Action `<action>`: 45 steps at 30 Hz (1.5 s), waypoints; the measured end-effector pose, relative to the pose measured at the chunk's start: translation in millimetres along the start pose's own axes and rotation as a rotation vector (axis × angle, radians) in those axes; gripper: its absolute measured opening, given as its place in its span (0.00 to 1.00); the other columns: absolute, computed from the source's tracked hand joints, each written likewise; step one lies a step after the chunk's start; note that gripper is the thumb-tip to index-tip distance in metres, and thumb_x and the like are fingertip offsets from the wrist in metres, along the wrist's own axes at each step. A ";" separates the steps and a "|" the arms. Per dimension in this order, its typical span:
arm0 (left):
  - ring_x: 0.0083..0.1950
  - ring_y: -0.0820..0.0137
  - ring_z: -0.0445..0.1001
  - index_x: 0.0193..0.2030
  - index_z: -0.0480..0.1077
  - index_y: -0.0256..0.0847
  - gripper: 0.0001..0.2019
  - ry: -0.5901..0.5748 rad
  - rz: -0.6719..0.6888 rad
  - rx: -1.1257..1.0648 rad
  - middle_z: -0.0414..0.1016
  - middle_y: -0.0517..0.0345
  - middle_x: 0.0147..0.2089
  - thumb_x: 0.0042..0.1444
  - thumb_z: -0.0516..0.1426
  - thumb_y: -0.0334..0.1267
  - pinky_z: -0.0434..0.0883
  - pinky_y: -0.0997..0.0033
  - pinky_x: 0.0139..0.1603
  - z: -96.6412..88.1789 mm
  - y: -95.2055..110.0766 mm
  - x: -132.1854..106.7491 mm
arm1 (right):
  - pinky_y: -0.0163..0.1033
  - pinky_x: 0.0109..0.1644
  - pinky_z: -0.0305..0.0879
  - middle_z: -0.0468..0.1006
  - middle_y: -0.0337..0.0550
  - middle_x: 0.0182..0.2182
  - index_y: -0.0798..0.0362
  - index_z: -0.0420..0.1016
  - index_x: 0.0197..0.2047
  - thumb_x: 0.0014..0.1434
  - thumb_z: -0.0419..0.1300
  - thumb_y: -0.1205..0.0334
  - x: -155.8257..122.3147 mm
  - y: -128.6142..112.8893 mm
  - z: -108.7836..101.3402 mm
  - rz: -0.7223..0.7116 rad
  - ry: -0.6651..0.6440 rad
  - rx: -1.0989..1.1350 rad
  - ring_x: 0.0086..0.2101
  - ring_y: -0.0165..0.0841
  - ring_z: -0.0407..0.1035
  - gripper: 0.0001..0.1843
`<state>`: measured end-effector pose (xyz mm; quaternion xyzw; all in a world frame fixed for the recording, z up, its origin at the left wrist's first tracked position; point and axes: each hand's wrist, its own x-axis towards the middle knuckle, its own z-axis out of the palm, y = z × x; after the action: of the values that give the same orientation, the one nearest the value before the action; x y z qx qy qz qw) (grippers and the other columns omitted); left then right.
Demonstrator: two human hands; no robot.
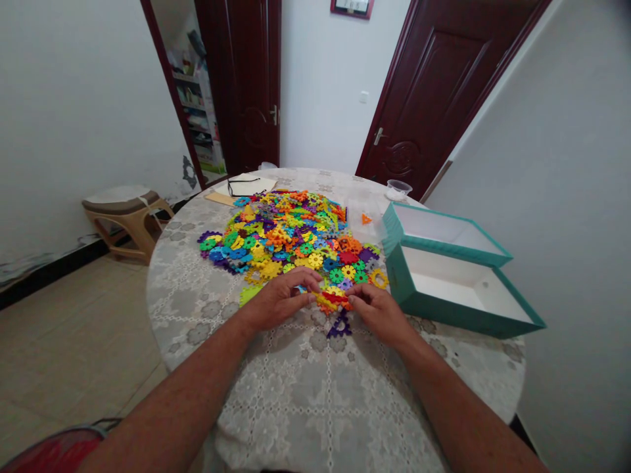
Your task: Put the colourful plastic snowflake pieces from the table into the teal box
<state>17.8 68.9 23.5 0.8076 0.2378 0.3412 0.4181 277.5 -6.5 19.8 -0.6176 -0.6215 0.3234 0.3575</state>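
Note:
Between my two hands is a small group of toothed plastic building pieces, a red piece (pixel 334 297) over yellow and orange ones. My right hand (pixel 378 314) pinches the red piece at its right end. My left hand (pixel 283 297) is bent at the left end of the group, thumb and fingertips at a yellow piece (pixel 321 301); its exact grip is partly hidden. Just below them a purple triangular piece (pixel 339 325) lies on the tablecloth. Beyond my hands spreads a large heap of colourful gear- and flower-shaped pieces (pixel 280 233). A lime-green piece (pixel 249 294) shows beside my left wrist.
Two teal boxes with white insides stand at the right, a nearer box (pixel 463 314) and a farther box (pixel 453 226). Behind the heap are eyeglasses (pixel 241 187) on paper, a clear tub (pixel 398 188) and an orange triangle (pixel 365 219). A stool (pixel 125 220) stands left of the round table (pixel 296 401).

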 end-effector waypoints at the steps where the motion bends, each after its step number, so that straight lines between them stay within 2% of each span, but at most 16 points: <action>1: 0.59 0.61 0.76 0.46 0.79 0.44 0.06 0.001 -0.005 0.005 0.76 0.48 0.59 0.65 0.61 0.37 0.75 0.66 0.46 0.1 1.0 -0.2 | 0.39 0.35 0.65 0.78 0.43 0.33 0.51 0.79 0.42 0.66 0.59 0.55 -0.2 -0.5 -0.7 0.034 0.004 0.033 0.32 0.36 0.70 0.10; 5: 0.58 0.63 0.77 0.45 0.80 0.45 0.05 -0.013 0.011 0.029 0.76 0.50 0.62 0.63 0.63 0.35 0.74 0.67 0.47 3.6 2.5 0.0 | 0.35 0.27 0.55 0.70 0.35 0.25 0.51 0.77 0.41 0.64 0.60 0.51 -3.9 -5.0 0.5 0.113 -0.065 0.187 0.23 0.30 0.60 0.12; 8: 0.52 0.65 0.79 0.46 0.79 0.45 0.06 -0.014 -0.017 0.018 0.81 0.52 0.55 0.64 0.62 0.35 0.73 0.67 0.45 6.9 2.4 0.6 | 0.35 0.26 0.54 0.67 0.33 0.22 0.51 0.75 0.38 0.64 0.62 0.49 -8.3 -10.4 6.1 0.101 -0.148 0.254 0.22 0.28 0.57 0.13; 12: 0.38 0.70 0.77 0.46 0.79 0.42 0.07 -0.025 -0.107 0.042 0.83 0.55 0.44 0.64 0.61 0.35 0.71 0.70 0.40 8.3 7.0 0.5 | 0.34 0.26 0.54 0.66 0.32 0.22 0.51 0.75 0.36 0.65 0.62 0.48 -10.7 -14.3 12.1 0.075 -0.189 0.236 0.22 0.28 0.57 0.15; 16: 0.37 0.71 0.75 0.45 0.78 0.41 0.06 -0.015 -0.128 0.016 0.81 0.55 0.42 0.62 0.62 0.37 0.71 0.71 0.38 6.2 9.0 0.2 | 0.35 0.27 0.56 0.71 0.36 0.24 0.52 0.76 0.39 0.69 0.59 0.50 -11.7 -15.0 7.5 0.035 -0.200 0.186 0.24 0.29 0.61 0.14; 18: 0.40 0.70 0.76 0.47 0.77 0.41 0.08 0.072 -0.126 -0.008 0.80 0.54 0.43 0.62 0.62 0.38 0.73 0.70 0.40 1.4 4.9 0.9 | 0.36 0.31 0.60 0.75 0.39 0.30 0.52 0.78 0.43 0.69 0.59 0.54 -14.0 -15.7 0.3 -0.054 -0.235 0.087 0.27 0.30 0.65 0.11; 21: 0.44 0.68 0.77 0.55 0.75 0.41 0.16 0.322 -0.125 -0.075 0.79 0.53 0.46 0.61 0.62 0.40 0.75 0.68 0.43 -10.5 -5.0 3.4 | 0.38 0.39 0.65 0.78 0.42 0.40 0.48 0.79 0.49 0.66 0.62 0.62 -19.3 -15.8 -10.9 -0.243 -0.321 -0.169 0.35 0.33 0.69 0.09; 23: 0.41 0.68 0.77 0.55 0.76 0.40 0.17 0.479 -0.142 -0.103 0.78 0.55 0.43 0.61 0.62 0.41 0.75 0.68 0.41 -18.1 -10.6 5.0 | 0.41 0.46 0.67 0.77 0.43 0.45 0.46 0.79 0.50 0.62 0.64 0.66 -22.2 -14.5 -14.8 -0.317 -0.378 -0.314 0.41 0.36 0.70 0.13; 25: 0.37 0.70 0.75 0.52 0.77 0.39 0.14 0.544 -0.157 -0.106 0.76 0.58 0.38 0.61 0.63 0.41 0.73 0.70 0.37 -21.9 -13.2 5.7 | 0.42 0.50 0.67 0.76 0.44 0.46 0.46 0.78 0.49 0.61 0.65 0.68 -23.9 -12.9 -14.9 -0.339 -0.403 -0.396 0.45 0.38 0.70 0.14; 28: 0.35 0.71 0.75 0.50 0.77 0.40 0.13 0.457 -0.169 -0.130 0.76 0.59 0.36 0.60 0.63 0.41 0.72 0.72 0.36 -18.6 -10.7 4.6 | 0.43 0.50 0.66 0.75 0.44 0.45 0.47 0.77 0.48 0.63 0.63 0.67 -25.1 -13.1 -11.3 -0.335 -0.400 -0.452 0.44 0.38 0.70 0.11; 32: 0.42 0.68 0.77 0.48 0.78 0.41 0.10 0.193 -0.117 -0.037 0.79 0.55 0.43 0.61 0.63 0.38 0.73 0.70 0.40 -5.9 0.2 0.8 | 0.42 0.48 0.66 0.73 0.45 0.45 0.50 0.74 0.45 0.62 0.60 0.68 -26.4 -16.8 -6.2 -0.371 -0.379 -0.487 0.43 0.38 0.69 0.09; 36: 0.39 0.71 0.75 0.47 0.80 0.42 0.09 -0.031 -0.054 0.061 0.79 0.55 0.44 0.61 0.62 0.35 0.71 0.72 0.39 3.2 8.8 -1.7 | 0.42 0.49 0.66 0.74 0.47 0.45 0.50 0.72 0.45 0.68 0.55 0.66 -22.0 -13.3 -2.7 -0.440 -0.343 -0.445 0.44 0.38 0.70 0.05; 39: 0.37 0.71 0.73 0.48 0.80 0.43 0.10 -0.068 -0.072 0.077 0.79 0.55 0.43 0.60 0.61 0.33 0.71 0.72 0.38 5.0 10.2 -2.4 | 0.43 0.48 0.67 0.78 0.47 0.43 0.50 0.74 0.47 0.73 0.52 0.60 -14.5 -5.3 -1.5 -0.430 -0.226 -0.404 0.43 0.39 0.72 0.09; 43: 0.37 0.71 0.74 0.52 0.78 0.43 0.14 -0.035 -0.125 0.056 0.80 0.55 0.43 0.59 0.62 0.33 0.72 0.72 0.37 6.4 8.5 -2.5 | 0.44 0.46 0.68 0.82 0.46 0.40 0.48 0.77 0.47 0.74 0.53 0.54 -8.6 -0.3 2.0 -0.306 0.004 -0.338 0.41 0.41 0.76 0.13; 45: 0.36 0.72 0.74 0.55 0.76 0.44 0.17 -0.051 -0.125 0.042 0.79 0.56 0.42 0.58 0.63 0.32 0.72 0.72 0.36 9.6 6.4 -2.2 | 0.44 0.45 0.69 0.83 0.45 0.40 0.48 0.79 0.47 0.74 0.53 0.53 -9.2 -2.9 6.7 -0.260 0.049 -0.308 0.40 0.41 0.77 0.14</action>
<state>24.2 59.1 24.1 0.8083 0.2841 0.2885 0.4275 270.1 -15.4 18.2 -0.5871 -0.7292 0.1605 0.3128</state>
